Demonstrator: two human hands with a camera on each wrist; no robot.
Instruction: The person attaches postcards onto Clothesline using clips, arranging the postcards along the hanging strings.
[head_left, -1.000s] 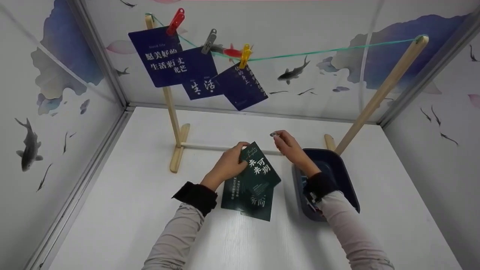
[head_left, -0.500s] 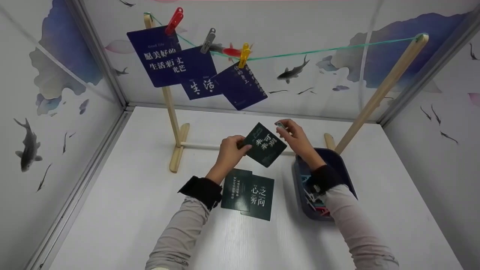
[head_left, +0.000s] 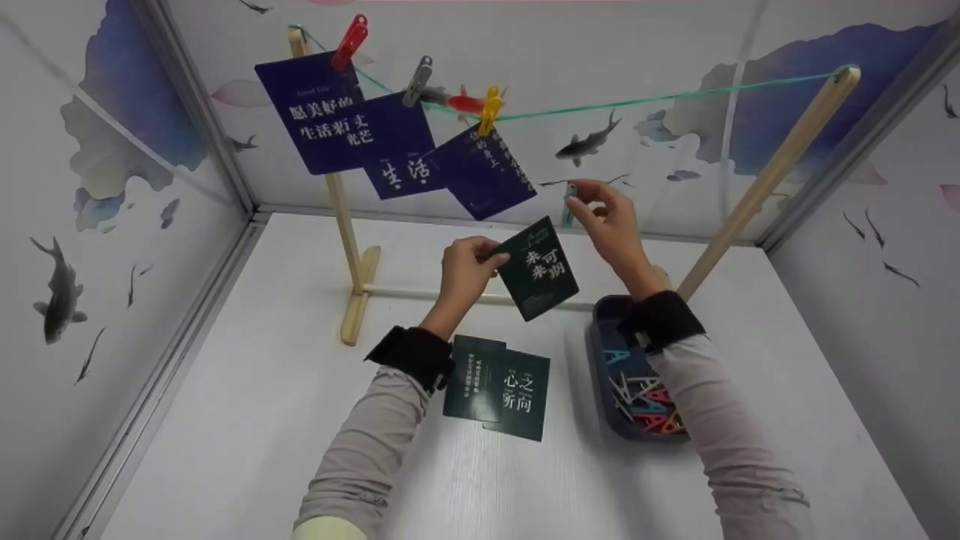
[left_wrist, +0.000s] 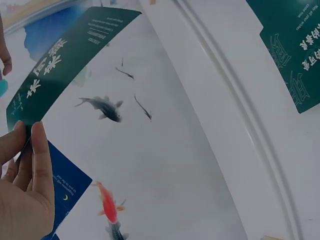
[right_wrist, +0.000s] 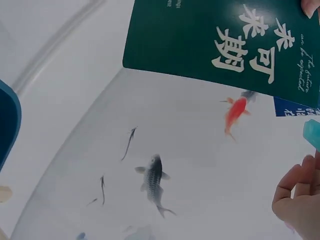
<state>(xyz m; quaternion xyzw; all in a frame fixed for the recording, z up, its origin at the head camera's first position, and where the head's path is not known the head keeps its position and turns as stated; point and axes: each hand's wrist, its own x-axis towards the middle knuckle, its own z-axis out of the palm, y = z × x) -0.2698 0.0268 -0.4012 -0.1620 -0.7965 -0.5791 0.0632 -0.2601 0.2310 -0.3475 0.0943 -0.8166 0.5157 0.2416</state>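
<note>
My left hand [head_left: 469,274] pinches a dark green card [head_left: 538,270] with white lettering by its left corner, thumb in front. The card hangs in the air above the table; its green face also shows in the left wrist view. To its right, my right hand [head_left: 611,225] pinches a pale teal clothespin [head_left: 568,206] between thumb and fingers; only its end shows in the right wrist view. Below, two more green cards [head_left: 529,394] lie overlapping on the table. Higher up, a green string [head_left: 660,100] carries several blue cards [head_left: 491,176] held by red, grey and yellow clothespins [head_left: 491,110].
Wooden posts [head_left: 780,169] hold the string at both ends. A dark blue basket [head_left: 600,375] with several loose clothespins [head_left: 649,405] stands on the right, partly under my right forearm. Fish-patterned walls enclose the white table [head_left: 247,420] at the back and sides.
My left hand has lifted the green card off the two lying cards and raised it toward the string. My right hand has risen with the clothespin, away from the basket.
</note>
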